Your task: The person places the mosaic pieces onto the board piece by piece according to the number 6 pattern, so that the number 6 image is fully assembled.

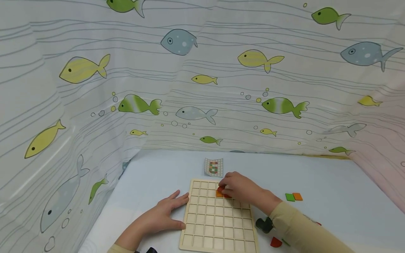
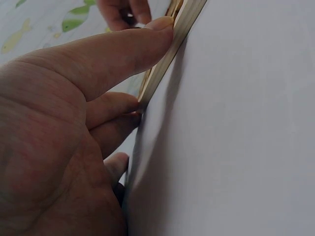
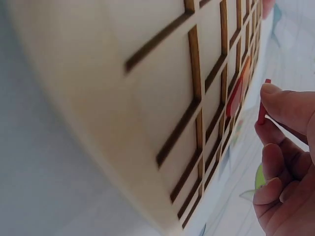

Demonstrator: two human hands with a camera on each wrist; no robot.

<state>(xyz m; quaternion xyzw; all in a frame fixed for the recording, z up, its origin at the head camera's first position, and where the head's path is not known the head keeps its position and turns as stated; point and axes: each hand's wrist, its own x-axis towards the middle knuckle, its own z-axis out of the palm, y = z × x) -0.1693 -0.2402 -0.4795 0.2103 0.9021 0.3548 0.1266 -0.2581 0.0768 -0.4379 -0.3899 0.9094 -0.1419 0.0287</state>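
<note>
A pale wooden grid board (image 1: pixel 210 220) lies on the table. Along its left edge rests my left hand (image 1: pixel 162 215), thumb and fingertips touching the wooden side with the fingers fairly straight. Above the far part of the board, my right hand (image 1: pixel 241 187) pinches a thin red tile (image 3: pixel 262 107) between thumb and fingertip, held on edge and apart from the grid in the right wrist view. An orange tile (image 1: pixel 219 193) and a red tile (image 1: pixel 227 196) sit side by side in the grid, the red one partly hidden by the fingers.
Behind the board lies a small pattern card (image 1: pixel 213 167). To the right are a green tile (image 1: pixel 289 197) and an orange tile (image 1: pixel 297 196). Nearer, a red rounded piece (image 1: pixel 276 242) lies beside the right sleeve, which hides other pieces. A fish-print curtain (image 1: pixel 221 116) encloses the table.
</note>
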